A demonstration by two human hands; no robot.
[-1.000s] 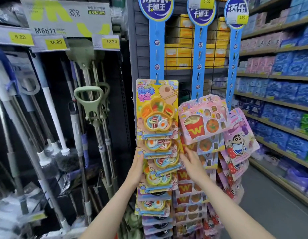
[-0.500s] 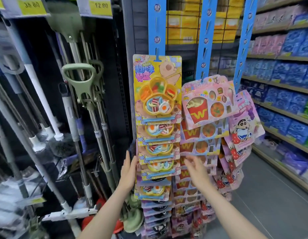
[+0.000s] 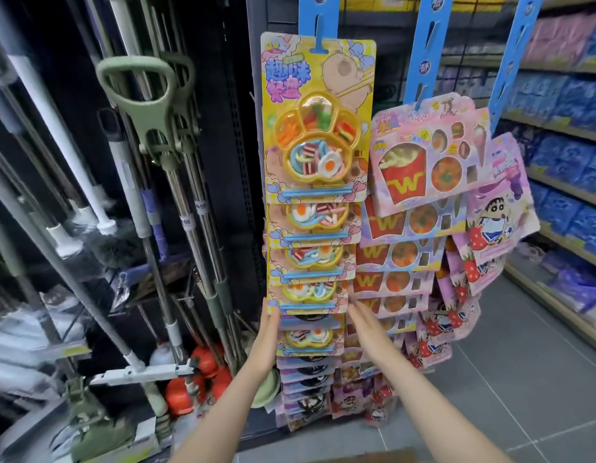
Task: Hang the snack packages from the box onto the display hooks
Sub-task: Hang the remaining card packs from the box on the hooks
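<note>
While both hands, left (image 3: 268, 332) and right (image 3: 366, 324), stay flat-fingered, they flank the yellow snack packages (image 3: 315, 255).

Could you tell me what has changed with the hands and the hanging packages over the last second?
Both hands have slid down the column of yellow snack packages: the left hand now rests flat on its left edge, and the right hand lies straight-fingered at its right edge. Neither took hold of a package. The view has tilted downward too. The yellow column, the pink packages and the blue hanging strips stayed as they were.
</note>
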